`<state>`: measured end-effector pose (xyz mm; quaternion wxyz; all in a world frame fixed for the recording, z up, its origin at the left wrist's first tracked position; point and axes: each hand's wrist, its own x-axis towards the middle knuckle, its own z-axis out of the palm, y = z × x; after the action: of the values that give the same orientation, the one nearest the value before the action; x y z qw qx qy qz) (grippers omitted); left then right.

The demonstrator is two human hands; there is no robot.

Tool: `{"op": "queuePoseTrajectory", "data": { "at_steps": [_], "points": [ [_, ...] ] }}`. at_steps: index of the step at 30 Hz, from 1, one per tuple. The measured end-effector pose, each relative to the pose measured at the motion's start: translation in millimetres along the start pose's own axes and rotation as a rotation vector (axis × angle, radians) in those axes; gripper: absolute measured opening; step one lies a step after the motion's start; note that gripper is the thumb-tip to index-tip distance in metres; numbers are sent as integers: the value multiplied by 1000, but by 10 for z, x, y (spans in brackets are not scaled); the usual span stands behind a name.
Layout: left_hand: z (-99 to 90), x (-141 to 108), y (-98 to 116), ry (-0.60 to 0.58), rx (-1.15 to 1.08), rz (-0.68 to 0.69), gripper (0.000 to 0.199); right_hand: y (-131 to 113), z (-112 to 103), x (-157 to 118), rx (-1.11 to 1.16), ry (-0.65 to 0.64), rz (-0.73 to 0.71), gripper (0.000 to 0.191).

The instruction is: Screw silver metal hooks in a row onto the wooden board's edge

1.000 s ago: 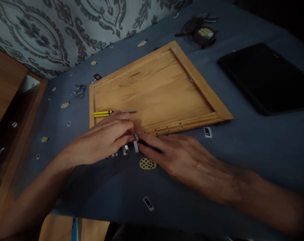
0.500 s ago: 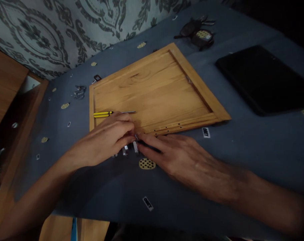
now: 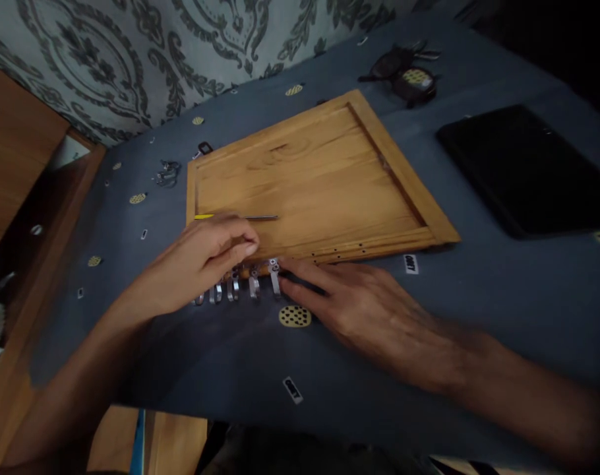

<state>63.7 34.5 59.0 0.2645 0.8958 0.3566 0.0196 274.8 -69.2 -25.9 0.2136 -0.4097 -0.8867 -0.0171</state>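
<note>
A framed wooden board (image 3: 310, 178) lies on the blue cloth, with several small dark holes along its near rail. Several metal hooks (image 3: 233, 287) stand in a row along that rail's left part. My right hand (image 3: 364, 310) pinches the rightmost metal hook (image 3: 275, 282) between thumb and finger, against the board's edge. Just left of it, my left hand (image 3: 201, 260) hovers over the rail, thumb and forefinger pressed together; anything between them is too small to make out. A yellow-handled screwdriver (image 3: 260, 217) rests on the board, partly hidden behind my left hand.
Loose metal hooks (image 3: 166, 173) lie in a small pile left of the board. A black tablet-like slab (image 3: 527, 171) is at the right. Dark items with keys (image 3: 403, 76) sit at the back. A wooden cabinet (image 3: 28, 145) borders the left side, and a patterned wall stands behind.
My left hand has lifted off the rightmost hook and moved left, uncovering the hook and its neighbours. My right hand stays at the hook. The view has shifted slightly.
</note>
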Motion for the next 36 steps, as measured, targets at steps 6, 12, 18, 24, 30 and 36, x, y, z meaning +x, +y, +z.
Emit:
{"op": "queuePoseTrajectory", "data": {
  "at_steps": [6, 12, 18, 24, 30, 36],
  "points": [
    [97, -128, -50, 177, -28, -7, 21, -8, -8, -17, 36, 17, 13, 49],
    [314, -64, -44, 265, 21, 71, 18, 70, 150, -46, 18, 170, -37, 58],
    [392, -69, -19, 323, 42, 112, 21, 137, 189, -76, -17, 62, -86, 55],
    [444, -116, -63, 338, 42, 111, 25, 136, 179, -71, -4, 102, -89, 56],
    [455, -117, -58, 340, 72, 105, 25, 109, 150, -39, -24, 122, -60, 58],
    [483, -119, -105, 357, 72, 113, 26, 62, 56, -7, -13, 39, -63, 55]
  ]
}}
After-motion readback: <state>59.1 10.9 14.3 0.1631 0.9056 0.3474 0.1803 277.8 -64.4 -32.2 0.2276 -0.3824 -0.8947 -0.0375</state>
